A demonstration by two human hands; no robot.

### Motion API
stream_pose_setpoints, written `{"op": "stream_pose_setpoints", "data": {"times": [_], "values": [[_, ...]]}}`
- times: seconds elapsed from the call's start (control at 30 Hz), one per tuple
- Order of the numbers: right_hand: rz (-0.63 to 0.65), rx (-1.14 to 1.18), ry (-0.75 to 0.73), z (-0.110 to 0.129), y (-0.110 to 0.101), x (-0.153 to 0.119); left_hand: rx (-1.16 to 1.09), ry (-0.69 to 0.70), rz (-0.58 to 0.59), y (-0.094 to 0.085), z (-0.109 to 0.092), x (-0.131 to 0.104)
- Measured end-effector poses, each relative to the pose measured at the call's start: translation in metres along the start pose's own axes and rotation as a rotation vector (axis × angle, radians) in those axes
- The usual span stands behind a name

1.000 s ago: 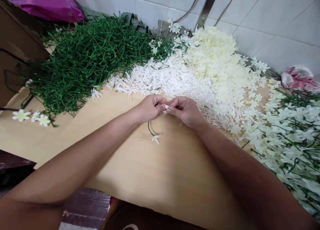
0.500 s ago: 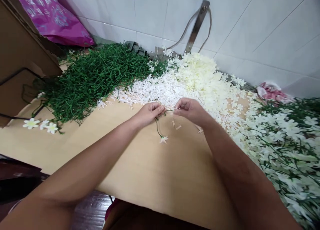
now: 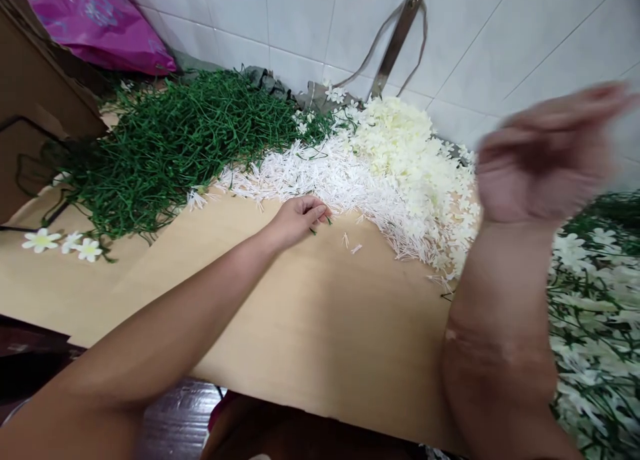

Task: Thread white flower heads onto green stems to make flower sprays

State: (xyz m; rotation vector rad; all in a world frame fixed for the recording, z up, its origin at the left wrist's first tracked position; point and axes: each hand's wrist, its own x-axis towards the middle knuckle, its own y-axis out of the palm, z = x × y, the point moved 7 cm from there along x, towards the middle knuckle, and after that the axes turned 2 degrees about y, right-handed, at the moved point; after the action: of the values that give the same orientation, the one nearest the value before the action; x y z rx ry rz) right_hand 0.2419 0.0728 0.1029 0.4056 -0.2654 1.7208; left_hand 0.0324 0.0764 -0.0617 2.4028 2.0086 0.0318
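My left hand (image 3: pixel 301 221) is closed at the front of the white pile, resting just over the cardboard. Short ends of a green artificial flower stem (image 3: pixel 313 231) poke out below its fingers; the rest is hidden in the hand. My right hand (image 3: pixel 545 155) is raised at the right, in front of the tiled wall, smeared by motion. Whether it holds anything cannot be made out. Loose white stamens (image 3: pixel 345 240) lie on the cardboard near my left hand, and a heap of white stamens (image 3: pixel 320 177) spreads behind it.
Green stems (image 3: pixel 200 133) are heaped at the back left, pale yellow petals (image 3: pixel 400 137) at the back right. Assembled white flowers (image 3: pixel 590 327) pile up at the right. A cardboard box (image 3: pixel 40 93) and a purple bag (image 3: pixel 110 27) stand at the left.
My right hand has left my left hand and swung up and right. The flower on a green stem that hung below my hands is gone from there. My left hand has stayed nearly in place.
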Motion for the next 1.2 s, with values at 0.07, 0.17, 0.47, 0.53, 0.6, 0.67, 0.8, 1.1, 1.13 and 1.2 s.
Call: {"op": "stream_pose_setpoints", "data": {"times": [0.07, 0.17, 0.47, 0.53, 0.6, 0.67, 0.8, 1.1, 1.13, 1.2], "values": [[-0.053, -0.076, 0.025, -0.019, 0.012, 0.006, -0.017, -0.008, -0.026, -0.001, -0.001, 0.000], [0.023, -0.549, 0.127, -0.056, 0.027, 0.019, -0.021, -0.047, -0.031, 0.000, 0.000, -0.001], [0.620, -1.015, 0.054, -0.117, 0.109, -0.022, -0.158, 0.088, -0.384, -0.034, -0.014, -0.003], [0.657, -1.173, 0.018, -0.131, 0.120, -0.030, -0.162, 0.112, -0.434, -0.041, -0.015, -0.004], [0.624, -1.237, 0.022, -0.141, 0.118, -0.030, -0.115, 0.117, -0.406, -0.040, -0.014, -0.002], [0.604, -1.171, 0.019, -0.143, 0.110, -0.027, 0.010, 0.134, -0.343, -0.034, -0.013, 0.000], [0.537, -0.959, 0.003, -0.117, 0.083, -0.022, 0.433, 0.272, -0.232, -0.018, -0.018, 0.000], [0.895, -1.006, 0.223, -0.114, 0.070, -0.062, 0.756, 0.332, -0.151, -0.009, -0.017, -0.002], [0.886, -0.986, 0.215, -0.118, 0.070, -0.062, 0.759, 0.323, -0.163, -0.011, -0.018, -0.001], [0.887, -0.952, 0.203, -0.122, 0.068, -0.060, 0.772, 0.317, -0.175, -0.012, -0.021, 0.004]]}}
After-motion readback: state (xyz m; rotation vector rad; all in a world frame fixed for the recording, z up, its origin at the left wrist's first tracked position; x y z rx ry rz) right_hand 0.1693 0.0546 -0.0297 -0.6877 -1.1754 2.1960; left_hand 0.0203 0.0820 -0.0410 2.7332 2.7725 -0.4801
